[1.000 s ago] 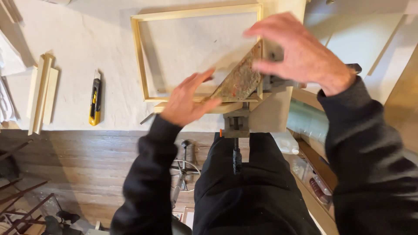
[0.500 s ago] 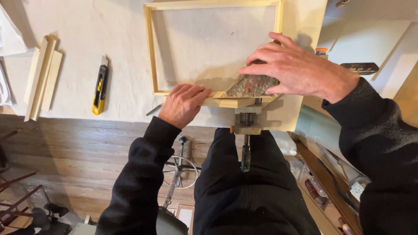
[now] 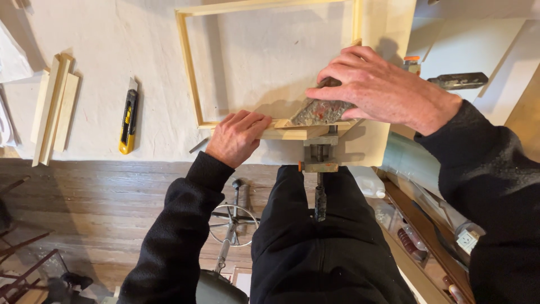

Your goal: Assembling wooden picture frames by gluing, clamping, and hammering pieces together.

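— Frame (image 3: pixel 194 67) first: where did it lie?

— Flat on the pale worktop (image 3: pixel 101 34), a thin light-wood rectangle, its near rail at the table's front edge. At the near right corner a mottled, paint-stained triangular block (image 3: pixel 322 111) sat on top of the joint.

— And the hands?

— The right hand (image 3: pixel 382 90) was spread over that block, fingers arched across its far side and thumb low, pressing it down; the grasp was wide and covered most of the block. The left hand (image 3: pixel 236 135) was curled over the near rail just to the left of the block, fingers folded down onto the wood, a closed grasp on the rail itself.

— What held the corner beneath?

— A metal screw clamp (image 3: pixel 319 163) hung off the table edge right below the block, its handle pointing down between the person's knees.

— Anything else about?

— A yellow and black utility knife (image 3: pixel 128 121) lay well to the left of the frame, and further left a small stack of wooden strips (image 3: pixel 55 107). Beyond the right hand, a dark oblong tool (image 3: pixel 458 80) rested on a white board.
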